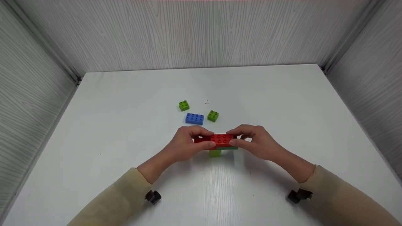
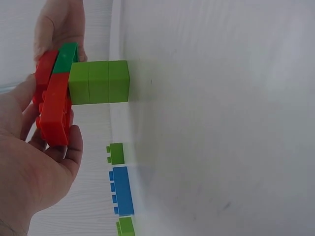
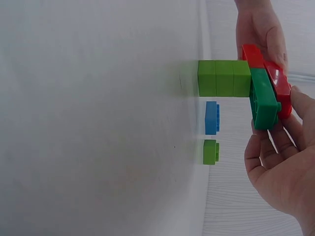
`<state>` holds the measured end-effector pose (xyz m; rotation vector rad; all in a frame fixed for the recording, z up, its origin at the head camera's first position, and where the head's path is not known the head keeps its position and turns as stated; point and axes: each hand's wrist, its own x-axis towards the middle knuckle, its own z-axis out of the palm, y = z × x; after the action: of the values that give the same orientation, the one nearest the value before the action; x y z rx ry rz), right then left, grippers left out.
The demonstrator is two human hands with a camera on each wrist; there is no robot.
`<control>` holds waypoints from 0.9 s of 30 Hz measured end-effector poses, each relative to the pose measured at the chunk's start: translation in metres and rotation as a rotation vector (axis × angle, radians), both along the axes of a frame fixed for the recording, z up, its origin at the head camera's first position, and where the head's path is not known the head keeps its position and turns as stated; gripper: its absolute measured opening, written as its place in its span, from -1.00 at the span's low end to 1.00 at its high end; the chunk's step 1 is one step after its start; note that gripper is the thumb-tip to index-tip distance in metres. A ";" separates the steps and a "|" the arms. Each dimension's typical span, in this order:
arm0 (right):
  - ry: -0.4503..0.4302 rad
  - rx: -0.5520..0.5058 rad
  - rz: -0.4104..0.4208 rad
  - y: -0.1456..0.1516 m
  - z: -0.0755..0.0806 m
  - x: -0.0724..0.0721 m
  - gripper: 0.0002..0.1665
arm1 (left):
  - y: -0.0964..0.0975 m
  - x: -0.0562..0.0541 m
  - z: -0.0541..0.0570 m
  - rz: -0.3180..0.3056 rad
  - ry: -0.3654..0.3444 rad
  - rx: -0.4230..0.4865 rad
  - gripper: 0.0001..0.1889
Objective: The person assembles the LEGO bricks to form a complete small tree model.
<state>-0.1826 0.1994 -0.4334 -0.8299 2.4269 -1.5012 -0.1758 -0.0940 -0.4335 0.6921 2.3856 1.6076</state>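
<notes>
A tower of lime green bricks stands upright on the table. Across its top lie a lower red brick and a dark green brick, end to end. Over these two sits an upper red brick with its studs up. My left hand pinches its left end between thumb and fingers. At the other end, my right hand pinches the same brick, thumb in front and fingers behind. In the right wrist view, the upper red brick is slightly slanted against the dark green one.
Beyond the hands, a blue brick lies studs up on the white table. One small lime brick is to its right, another small lime brick farther back. Wood-grained panels enclose the back and sides.
</notes>
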 end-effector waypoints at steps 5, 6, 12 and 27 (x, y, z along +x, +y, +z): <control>-0.007 0.000 0.001 0.000 -0.002 -0.001 -0.70 | -0.001 -0.001 -0.002 -0.003 -0.004 0.011 -0.67; -0.009 0.003 0.001 0.000 -0.002 -0.002 -0.70 | -0.001 -0.001 -0.002 -0.003 -0.004 0.010 -0.67; -0.013 0.023 0.014 0.001 -0.003 -0.004 -0.70 | -0.001 -0.001 -0.003 -0.004 0.002 -0.001 -0.67; 0.016 -0.004 0.043 0.001 -0.004 -0.003 -0.67 | 0.000 0.001 -0.001 0.018 0.020 -0.051 -0.65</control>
<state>-0.1854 0.2004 -0.4373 -0.8924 2.4026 -1.4905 -0.1750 -0.0936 -0.4342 0.6818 2.4444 1.5482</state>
